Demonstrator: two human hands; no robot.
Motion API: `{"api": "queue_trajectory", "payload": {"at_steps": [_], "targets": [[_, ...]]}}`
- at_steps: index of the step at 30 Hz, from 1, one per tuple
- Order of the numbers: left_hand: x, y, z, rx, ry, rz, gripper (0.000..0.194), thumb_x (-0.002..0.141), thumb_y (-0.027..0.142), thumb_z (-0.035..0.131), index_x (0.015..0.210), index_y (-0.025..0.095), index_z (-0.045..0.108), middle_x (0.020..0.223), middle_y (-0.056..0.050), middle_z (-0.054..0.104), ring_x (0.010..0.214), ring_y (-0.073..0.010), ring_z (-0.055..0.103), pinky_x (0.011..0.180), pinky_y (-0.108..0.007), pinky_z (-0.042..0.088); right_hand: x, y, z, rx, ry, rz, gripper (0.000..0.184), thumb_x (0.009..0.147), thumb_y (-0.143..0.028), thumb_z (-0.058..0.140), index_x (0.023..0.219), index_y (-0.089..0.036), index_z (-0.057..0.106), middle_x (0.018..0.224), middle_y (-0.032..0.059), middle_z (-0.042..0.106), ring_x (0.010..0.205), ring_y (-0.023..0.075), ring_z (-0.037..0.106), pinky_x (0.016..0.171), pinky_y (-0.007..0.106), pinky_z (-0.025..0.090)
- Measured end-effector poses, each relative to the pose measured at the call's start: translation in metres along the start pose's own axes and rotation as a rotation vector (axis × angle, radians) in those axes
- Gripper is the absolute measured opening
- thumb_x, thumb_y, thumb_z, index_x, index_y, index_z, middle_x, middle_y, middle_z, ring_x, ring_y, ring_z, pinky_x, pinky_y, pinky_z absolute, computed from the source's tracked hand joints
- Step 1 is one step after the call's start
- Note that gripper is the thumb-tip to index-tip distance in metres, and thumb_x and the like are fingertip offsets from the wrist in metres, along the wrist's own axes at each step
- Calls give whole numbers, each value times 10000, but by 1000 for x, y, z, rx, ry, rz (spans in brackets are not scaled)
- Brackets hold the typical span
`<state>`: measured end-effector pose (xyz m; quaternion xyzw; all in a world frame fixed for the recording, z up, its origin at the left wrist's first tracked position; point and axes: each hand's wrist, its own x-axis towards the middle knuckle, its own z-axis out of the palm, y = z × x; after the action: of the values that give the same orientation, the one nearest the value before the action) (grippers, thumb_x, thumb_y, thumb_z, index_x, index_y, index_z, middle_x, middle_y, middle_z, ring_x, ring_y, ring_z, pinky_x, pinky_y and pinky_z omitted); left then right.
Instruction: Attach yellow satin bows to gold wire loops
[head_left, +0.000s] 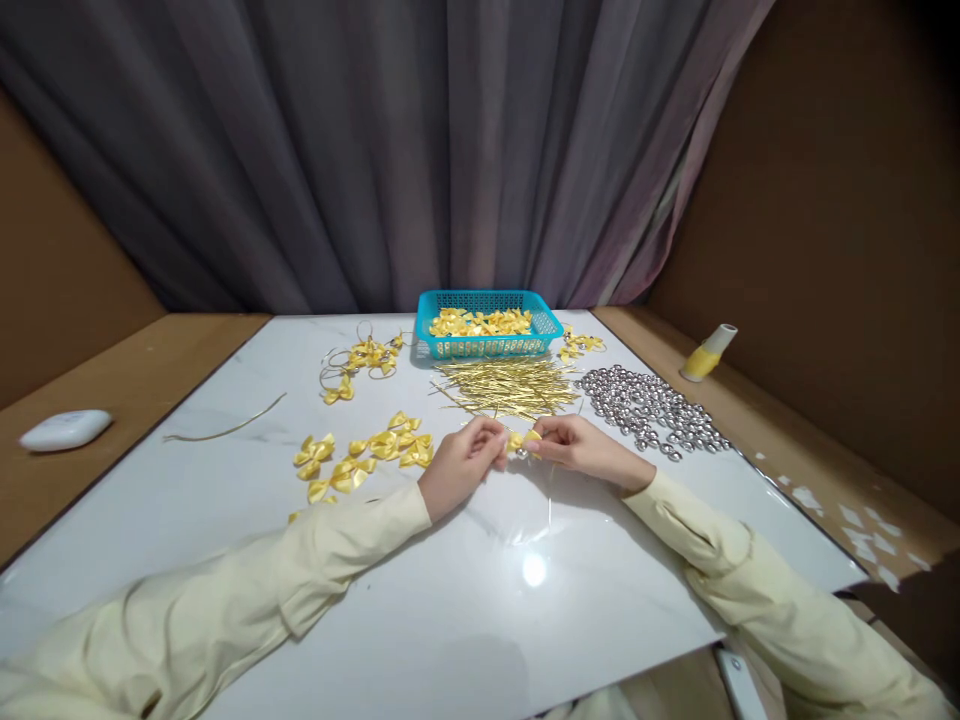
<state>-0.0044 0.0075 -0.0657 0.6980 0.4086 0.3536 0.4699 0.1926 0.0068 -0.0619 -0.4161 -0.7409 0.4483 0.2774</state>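
Yellow bow (514, 441) is at the white table's (420, 630) middle, right hand (571, 443) pinching its right side, left hand (466, 460) fingers bunched opposite, exact hold unclear; probably light, soft, slick, crushable, best gripped centrally.

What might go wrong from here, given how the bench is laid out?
- The small yellow bow sits at the fingertips of the left hand and right hand; it might slip.
- Silver pieces spread up to the table's right edge; a nudge could push some off.
- The left sleeve lies against the loose bows and may drag them.
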Motion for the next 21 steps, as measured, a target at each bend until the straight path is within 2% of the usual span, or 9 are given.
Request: {"api": "queue_trajectory", "payload": {"at_steps": [3, 6, 9, 11, 13, 15, 17, 21], "targets": [[-1, 1, 1, 83, 94, 16, 274, 794, 387, 507, 930, 164, 591, 919, -49, 660, 826, -172, 603, 721, -259, 477, 1, -4, 4, -167, 160, -53, 341, 813, -467, 477, 661, -162, 457, 515, -49, 366, 459, 74, 294, 428, 207, 207], [-5, 3, 6, 24, 5, -34, 391, 778, 374, 533, 1100, 156, 569, 1142, -73, 603, 1033, -207, 554, 890, -301, 428, 2, -6, 9, -295, 261, -113, 316, 839, -418, 453, 638, -175, 428, 464, -64, 312, 441, 78, 270, 440, 216, 205], [-8, 7, 10, -123, -54, -77, 484, 753, 371, 567, 1185, 157, 513, 1280, -76, 496, 1165, -220, 459, 960, -321, 379, 2, -7, 13, -326, 270, -140, 267, 849, -379, 442, 673, -178, 447, 436, -78, 296, 421, 77, 255, 440, 214, 205], [-9, 10, 10, -167, -76, -91, 444, 753, 373, 570, 1137, 152, 542, 1202, -80, 559, 1138, -227, 475, 954, -341, 379, 1, -7, 16, -333, 242, -153, 199, 840, -341, 451, 733, -176, 481, 435, -81, 324, 414, 77, 271, 442, 207, 218], [-8, 13, 10, -187, -125, -86, 356, 767, 383, 558, 1022, 136, 586, 1000, -71, 641, 1015, -223, 541, 899, -354, 410, 0, -7, 17, -346, 206, -176, 128, 822, -295, 465, 799, -175, 503, 435, -86, 336, 408, 76, 285, 445, 202, 229], [-7, 14, 9, -237, -159, -97, 305, 772, 393, 558, 898, 119, 600, 846, -49, 642, 893, -200, 573, 844, -345, 431, -2, -7, 18, -356, 171, -207, 106, 807, -270, 477, 839, -175, 509, 446, -84, 357, 412, 77, 311, 449, 198, 242], [-5, 13, 8, -342, -165, -138, 301, 763, 396, 577, 843, 107, 597, 819, -46, 630, 856, -181, 577, 835, -331, 432, -2, -8, 18, -358, 152, -224, 120, 802, -293, 498, 819, -175, 506, 463, -74, 388, 421, 78, 340, 450, 196, 256], [-3, 10, 9, -536, -158, -228, 312, 759, 389, 592, 857, 93, 605, 840, -70, 644, 855, -172, 592, 858, -326, 431, -3, -9, 18, -351, 142, -228, 230, 790, -403, 535, 783, -177, 489, 486, -58, 437, 428, 76, 357, 450, 197, 264]]}}
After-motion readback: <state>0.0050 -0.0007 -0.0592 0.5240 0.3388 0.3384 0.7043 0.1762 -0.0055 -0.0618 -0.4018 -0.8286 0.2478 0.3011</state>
